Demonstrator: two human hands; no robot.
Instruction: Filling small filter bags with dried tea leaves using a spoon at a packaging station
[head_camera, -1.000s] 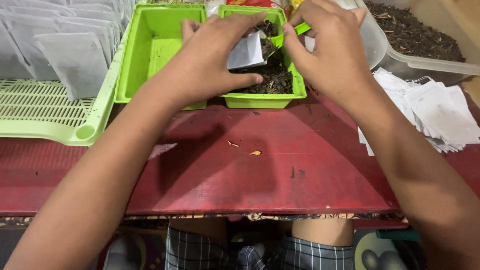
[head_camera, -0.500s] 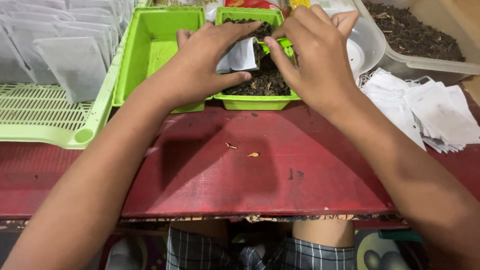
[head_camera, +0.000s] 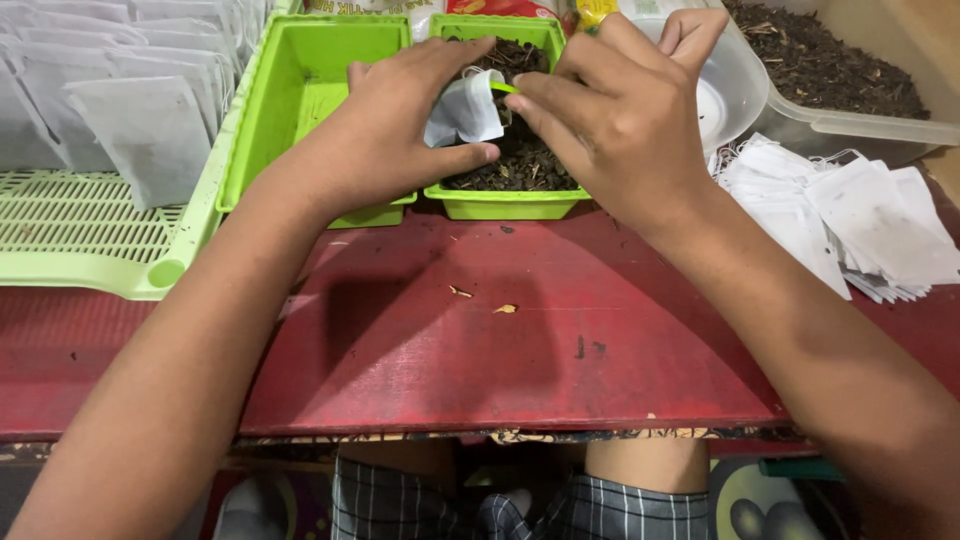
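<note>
My left hand (head_camera: 395, 130) holds a small white paper bag (head_camera: 468, 108) open over a green tub (head_camera: 505, 203) of dark dried leaves (head_camera: 520, 165). My right hand (head_camera: 610, 115) is right next to it, pinching a small green scoop (head_camera: 504, 88) whose tip sits at the bag's mouth. Both hands hover just above the leaves. An empty green tub (head_camera: 300, 90) stands beside it on the left, partly hidden by my left wrist.
A light green slotted tray (head_camera: 90, 235) with upright filled white bags (head_camera: 150, 140) stands at the left. A pile of flat white bags (head_camera: 850, 215) lies at the right. Behind it stands a clear bin (head_camera: 860, 125) of dried leaves. Crumbs dot the red table (head_camera: 480, 340).
The view has shifted slightly and both hands sit a little lower. The scoop in my right hand has come to the bag's mouth, and the bag is more bunched in my left hand.
</note>
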